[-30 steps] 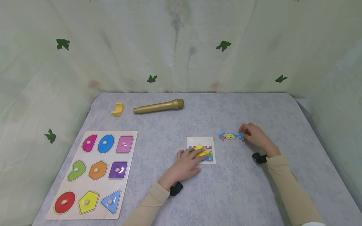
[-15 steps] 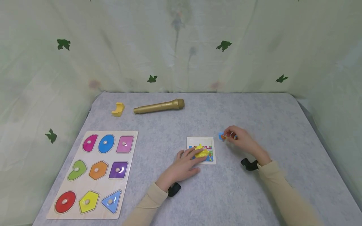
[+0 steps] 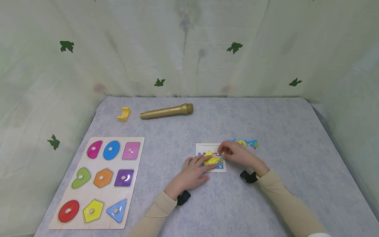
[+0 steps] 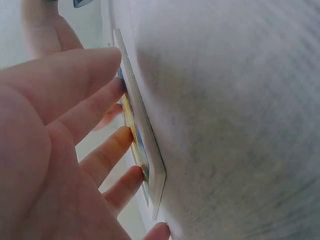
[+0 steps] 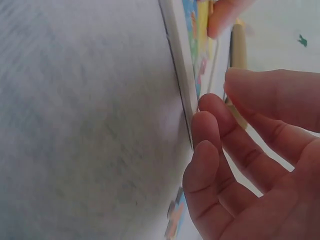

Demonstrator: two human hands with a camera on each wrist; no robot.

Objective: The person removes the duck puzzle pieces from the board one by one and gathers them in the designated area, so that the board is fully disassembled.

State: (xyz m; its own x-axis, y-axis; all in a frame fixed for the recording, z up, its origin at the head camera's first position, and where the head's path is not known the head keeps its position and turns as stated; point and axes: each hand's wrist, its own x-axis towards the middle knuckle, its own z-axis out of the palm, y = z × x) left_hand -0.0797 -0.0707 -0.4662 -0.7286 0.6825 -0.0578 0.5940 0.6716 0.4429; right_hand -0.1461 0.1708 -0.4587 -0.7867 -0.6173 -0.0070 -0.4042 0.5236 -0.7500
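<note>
My left hand (image 3: 192,174) lies with spread fingers on a small white-framed jigsaw puzzle (image 3: 207,148); fingertips (image 4: 125,135) touch its colourful picture, which has a yellow shape in the middle. At the upper right edge of the frame, my right hand (image 3: 238,155) has bent fingers with the thumb near the index finger. Those fingertips (image 5: 205,122) are at the frame's edge in the right wrist view, and I cannot make out anything between them. Just behind this hand lies a row of loose jigsaw pieces (image 3: 254,143), partly covered by it.
A wooden shape puzzle board (image 3: 106,197) with knobbed coloured shapes lies at the left. Farther back are a gold microphone (image 3: 166,112) and a small yellow block (image 3: 124,114). Pale curtains (image 3: 189,65) surround the grey cloth-covered table (image 3: 266,115).
My right hand has moved left along the row of loose pieces, then down to the frame's upper right edge. The right-hand pieces are uncovered again. My left hand has stayed on the puzzle.
</note>
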